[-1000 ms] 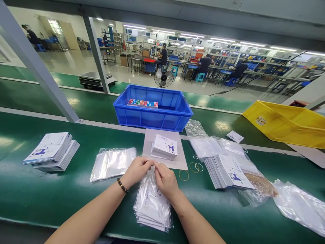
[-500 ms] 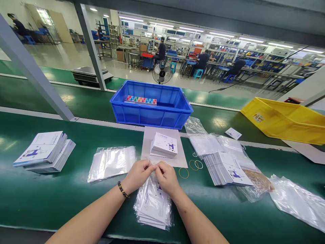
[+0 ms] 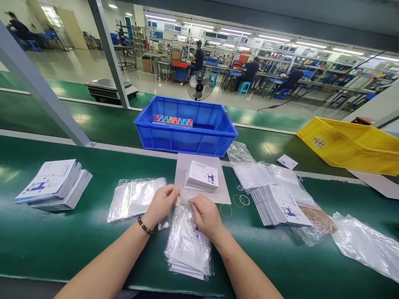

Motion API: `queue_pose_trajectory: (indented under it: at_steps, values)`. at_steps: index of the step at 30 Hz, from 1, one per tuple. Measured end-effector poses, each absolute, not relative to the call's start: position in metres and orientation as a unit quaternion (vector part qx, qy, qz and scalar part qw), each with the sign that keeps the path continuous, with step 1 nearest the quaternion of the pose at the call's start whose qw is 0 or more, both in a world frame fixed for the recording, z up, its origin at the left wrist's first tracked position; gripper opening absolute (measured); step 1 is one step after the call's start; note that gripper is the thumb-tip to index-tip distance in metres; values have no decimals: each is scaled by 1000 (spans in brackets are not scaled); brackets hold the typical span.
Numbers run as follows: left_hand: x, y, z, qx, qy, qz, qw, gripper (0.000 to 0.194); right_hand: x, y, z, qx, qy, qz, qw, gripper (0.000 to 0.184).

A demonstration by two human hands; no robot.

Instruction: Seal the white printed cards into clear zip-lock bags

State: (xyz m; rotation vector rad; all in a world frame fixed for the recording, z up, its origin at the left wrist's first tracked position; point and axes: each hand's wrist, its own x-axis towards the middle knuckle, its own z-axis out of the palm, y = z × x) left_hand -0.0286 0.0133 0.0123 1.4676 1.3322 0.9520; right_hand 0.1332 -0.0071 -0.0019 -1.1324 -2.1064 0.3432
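Note:
My left hand [image 3: 162, 203], with a beaded bracelet at the wrist, pinches the edge of a clear plastic bag [image 3: 183, 203]. Closed on the same bag a little to the right is my right hand [image 3: 205, 215], thumb against fingers. Beneath and in front of them lies a loose pile of bagged booklets [image 3: 189, 249], white with purple print. Just beyond my hands, a neat stack of booklets [image 3: 202, 176] rests on a sheet of grey-white card [image 3: 181, 172]. Flat empty plastic bags [image 3: 135, 199] lie beside my left hand.
A blue bin [image 3: 187, 141] stands behind the card. Booklet stacks sit at left [image 3: 54, 182] and right [image 3: 280, 207]. Rubber bands [image 3: 226, 210] lie right of the card, near more plastic bags [image 3: 364, 245]. A yellow bin [image 3: 349, 145] is at far right; a metal post [image 3: 56, 91] rises at left.
My hands have drawn apart: the left has shifted left and up, while the right stays close to where it was. The bag edge now stretches between them.

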Motion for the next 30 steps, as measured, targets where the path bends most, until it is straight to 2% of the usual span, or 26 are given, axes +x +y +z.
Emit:
queue_pose_trajectory:
  at_steps: [3, 6, 8, 10, 13, 15, 19, 21, 23, 27, 30]
  values:
    - [-36, 12, 20, 736, 449, 397, 315, 17, 144, -3, 5, -425, -792, 247, 363, 23]
    - [-41, 12, 25, 815, 407, 289, 294, 9, 155, -1, 14, -417, -783, 338, 316, 21]
    - [-44, 13, 27, 815, 429, 243, 303, 13, 160, -1, 18, -414, -780, 360, 302, 24]
    - [-46, 13, 28, 799, 447, 224, 334, 18, 163, 0, 16, -411, -777, 331, 342, 25]
    - [-47, 14, 27, 760, 455, 214, 412, 17, 166, 7, 5, -469, -740, 216, 431, 14]
    - [-46, 13, 25, 735, 459, 213, 452, 17, 169, 16, -7, -553, -678, 186, 447, 26]
    - [-45, 14, 20, 719, 453, 210, 484, 16, 178, 30, -25, -629, -543, 310, 461, 46]
    - [-44, 14, 17, 721, 452, 202, 484, 15, 181, 33, -28, -606, -498, 362, 504, 50]
    - [-42, 14, 14, 725, 452, 196, 482, 16, 182, 33, -27, -585, -459, 363, 561, 51]
    - [-37, 13, 12, 739, 431, 199, 478, 15, 184, 32, -19, -554, -369, 308, 680, 44]
    - [-34, 12, 12, 747, 411, 209, 480, 15, 183, 30, -11, -524, -334, 333, 709, 29]
